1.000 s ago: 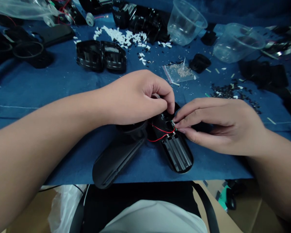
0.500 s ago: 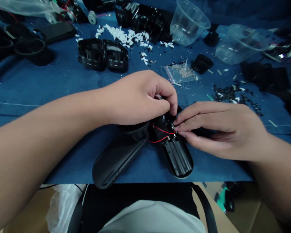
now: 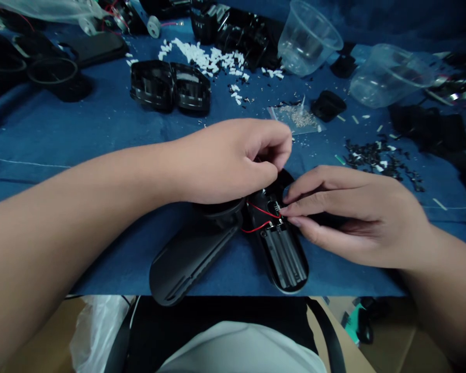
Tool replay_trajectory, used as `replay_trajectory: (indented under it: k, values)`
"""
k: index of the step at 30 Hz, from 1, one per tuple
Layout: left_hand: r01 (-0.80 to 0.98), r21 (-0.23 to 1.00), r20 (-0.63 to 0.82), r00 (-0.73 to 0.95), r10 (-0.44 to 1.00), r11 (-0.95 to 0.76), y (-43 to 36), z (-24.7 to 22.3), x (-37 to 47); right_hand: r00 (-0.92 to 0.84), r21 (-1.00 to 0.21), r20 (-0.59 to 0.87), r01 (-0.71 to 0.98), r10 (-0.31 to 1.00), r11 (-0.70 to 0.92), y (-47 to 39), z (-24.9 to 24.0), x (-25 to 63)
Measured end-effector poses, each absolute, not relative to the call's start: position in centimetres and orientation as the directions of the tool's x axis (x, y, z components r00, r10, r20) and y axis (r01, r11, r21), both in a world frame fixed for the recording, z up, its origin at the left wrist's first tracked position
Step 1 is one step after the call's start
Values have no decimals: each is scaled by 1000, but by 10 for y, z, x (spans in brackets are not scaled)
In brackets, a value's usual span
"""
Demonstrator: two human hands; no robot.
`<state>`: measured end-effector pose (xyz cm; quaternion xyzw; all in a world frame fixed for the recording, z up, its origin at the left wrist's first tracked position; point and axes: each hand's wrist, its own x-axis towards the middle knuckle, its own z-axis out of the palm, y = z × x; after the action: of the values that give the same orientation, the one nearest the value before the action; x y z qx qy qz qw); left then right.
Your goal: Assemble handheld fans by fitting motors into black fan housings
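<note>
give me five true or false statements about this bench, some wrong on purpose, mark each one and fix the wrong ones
1. The right hand has its fingertips at the open black handle. True.
2. The wires at the handle are blue. False: they are red wires.
3. Two clear plastic cups are at the far side of the work surface. True.
4. The heap of white bits sits inside one of the cups. False: the white bits lie loose on the blue cloth.
5. The left hand lies flat with its fingers spread. False: the left hand has its thumb and forefinger curled.
</note>
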<state>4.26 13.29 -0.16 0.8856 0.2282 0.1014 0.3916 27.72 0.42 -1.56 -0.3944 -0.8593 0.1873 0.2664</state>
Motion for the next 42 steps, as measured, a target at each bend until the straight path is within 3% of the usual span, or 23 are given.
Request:
replay_trajectory:
  k: [8,13,16,19,21,27,34,42]
  values:
    - [436,668,-133,867,480,-603,132,1,42,-515,-559,272,603,813,569,0,-14,274]
    - [442,660,-115,859,499,-608,133,3,44,-427,-577,297,633,854,517,-3,-14,271]
    - [408,684,-65,860,506,-605,133,3,43,-229,-734,235,595,945,327,-2,-13,267]
    - [331,717,10,875,484,-613,130,2,41,-66,-909,48,410,997,71,-1,-12,263]
    - [287,715,84,870,487,-637,127,1,40,-56,-957,-75,285,996,-56,-1,-12,262]
    - [215,629,218,873,435,-747,122,-1,41,-197,-928,-372,102,907,-358,-3,-12,257]
    - [210,609,182,902,392,-765,122,4,42,-237,-887,-454,34,859,-460,-1,-14,255]
    - [227,585,150,913,379,-779,117,5,44,-186,-904,-423,29,887,-426,-4,-16,256]
